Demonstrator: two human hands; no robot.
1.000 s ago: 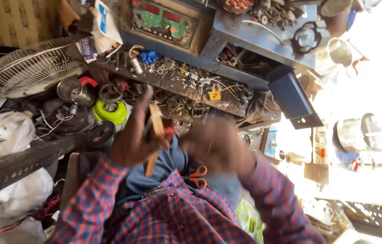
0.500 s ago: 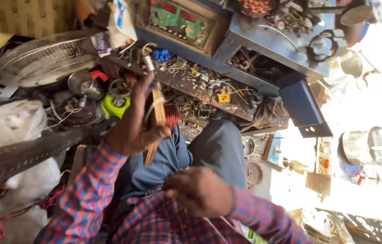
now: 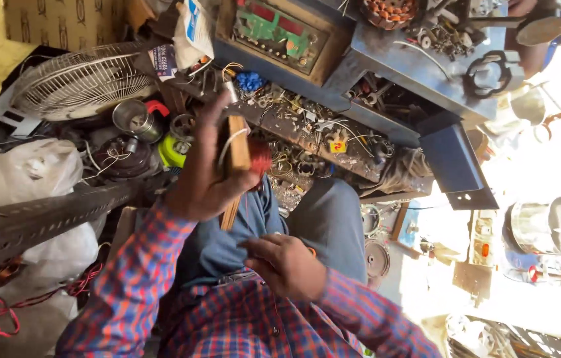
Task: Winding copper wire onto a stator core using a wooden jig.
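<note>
Left hand (image 3: 204, 185) clamped on wood former (image 3: 236, 166) with red coil (image 3: 260, 158), raised over lap. Right hand (image 3: 283, 265) low at shirt, fingers curled, grip unclear. Keep former steady, windings taut, clear of bench (image 3: 307, 142) clutter.

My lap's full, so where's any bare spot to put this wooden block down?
Barest is the blue metal bench top between the green panel and the black ring. The tray below is packed with small parts; the fan guard and white sacks crowd the other side.
</note>
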